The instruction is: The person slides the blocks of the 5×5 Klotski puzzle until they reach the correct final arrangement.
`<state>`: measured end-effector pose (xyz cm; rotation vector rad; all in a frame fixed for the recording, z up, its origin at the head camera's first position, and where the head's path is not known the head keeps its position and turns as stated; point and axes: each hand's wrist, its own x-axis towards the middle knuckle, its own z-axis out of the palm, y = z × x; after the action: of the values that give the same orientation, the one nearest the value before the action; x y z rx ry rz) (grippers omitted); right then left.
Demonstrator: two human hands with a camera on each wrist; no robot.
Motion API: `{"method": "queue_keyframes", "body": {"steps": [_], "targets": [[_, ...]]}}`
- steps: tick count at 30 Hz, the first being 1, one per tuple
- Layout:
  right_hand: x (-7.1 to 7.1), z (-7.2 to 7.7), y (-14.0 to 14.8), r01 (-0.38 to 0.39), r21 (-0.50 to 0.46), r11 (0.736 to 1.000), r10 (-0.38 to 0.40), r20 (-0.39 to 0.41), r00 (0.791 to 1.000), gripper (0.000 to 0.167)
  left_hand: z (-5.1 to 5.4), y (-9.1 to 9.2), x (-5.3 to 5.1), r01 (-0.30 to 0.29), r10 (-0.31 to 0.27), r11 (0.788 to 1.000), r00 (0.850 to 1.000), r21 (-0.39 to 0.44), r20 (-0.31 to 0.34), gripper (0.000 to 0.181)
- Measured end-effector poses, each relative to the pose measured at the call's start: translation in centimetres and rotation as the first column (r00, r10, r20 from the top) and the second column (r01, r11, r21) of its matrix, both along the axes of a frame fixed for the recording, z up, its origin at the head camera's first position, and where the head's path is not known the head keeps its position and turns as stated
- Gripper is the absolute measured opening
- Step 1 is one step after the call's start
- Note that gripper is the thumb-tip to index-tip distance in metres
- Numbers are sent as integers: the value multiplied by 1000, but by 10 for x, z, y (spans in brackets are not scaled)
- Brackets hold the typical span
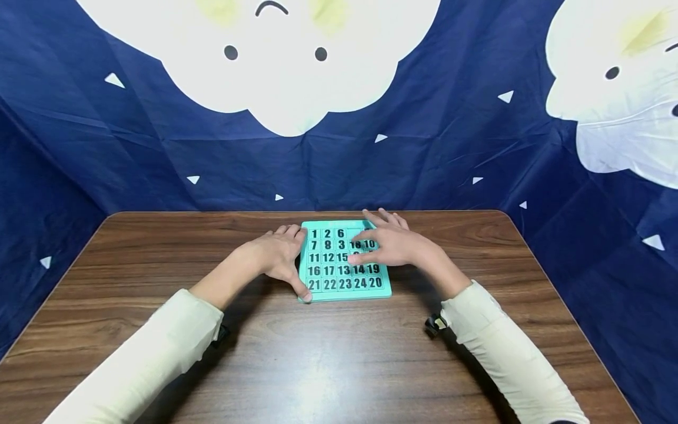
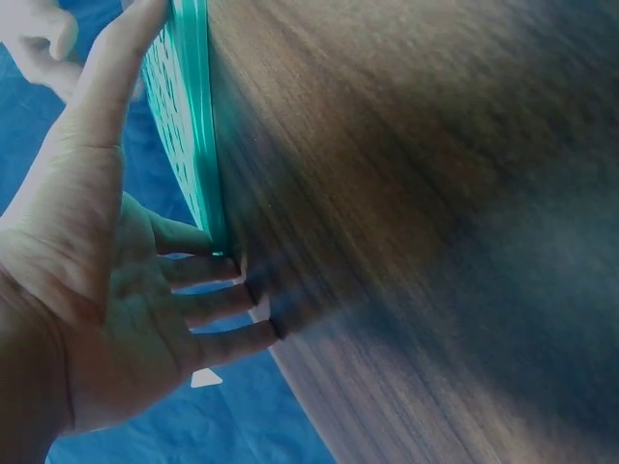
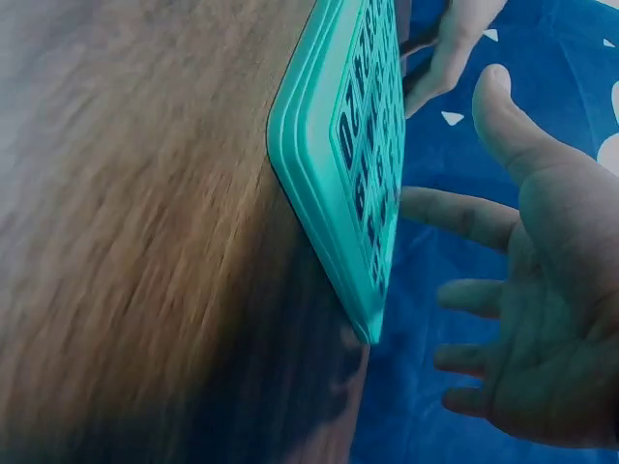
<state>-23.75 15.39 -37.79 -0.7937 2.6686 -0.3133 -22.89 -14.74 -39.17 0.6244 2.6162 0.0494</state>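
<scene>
A turquoise number slide puzzle (image 1: 345,297) lies flat near the far edge of the table, its tiles marked with black numbers. The top row reads 1, 2, 6, and a gap shows right of the 6. My left hand (image 1: 278,254) spans the puzzle's left side, thumb on the near corner and index finger by the far corner; in the left wrist view its fingers (image 2: 218,306) are straight. Over the upper right tiles hovers my right hand (image 1: 394,242), fingers spread, index fingertip and thumb at the tiles. It hides several numbers; contact cannot be told.
The brown wooden table (image 1: 339,359) shows a light reflection near its front. Behind it hangs a dark blue cloth (image 1: 424,159) printed with white clouds and small triangles. A small black device (image 1: 434,325) is at the right sleeve's cuff.
</scene>
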Motion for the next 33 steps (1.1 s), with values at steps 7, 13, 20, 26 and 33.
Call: {"method": "queue_keyframes", "body": {"steps": [7, 13, 20, 26, 33], "targets": [[-12, -11, -15, 15, 48, 999, -17, 33, 999, 85, 0, 1, 0, -13, 13, 1000, 1000, 3, 11, 173], [-12, -6, 1, 70, 94, 993, -73, 29, 997, 83, -1, 2, -1, -8, 8, 1000, 1000, -4, 15, 174], [2, -4, -2, 6, 54, 999, -5, -8, 1000, 79, 2, 2, -1, -1, 2, 1000, 999, -12, 33, 173], [5, -8, -8, 0, 89, 996, 0, 3, 1000, 74, 2, 3, 0, 1, -1, 1000, 999, -8, 39, 172], [-7, -14, -14, 45, 107, 993, -44, -11, 999, 67, 2, 2, 0, -3, 4, 1000, 999, -7, 46, 172]]}}
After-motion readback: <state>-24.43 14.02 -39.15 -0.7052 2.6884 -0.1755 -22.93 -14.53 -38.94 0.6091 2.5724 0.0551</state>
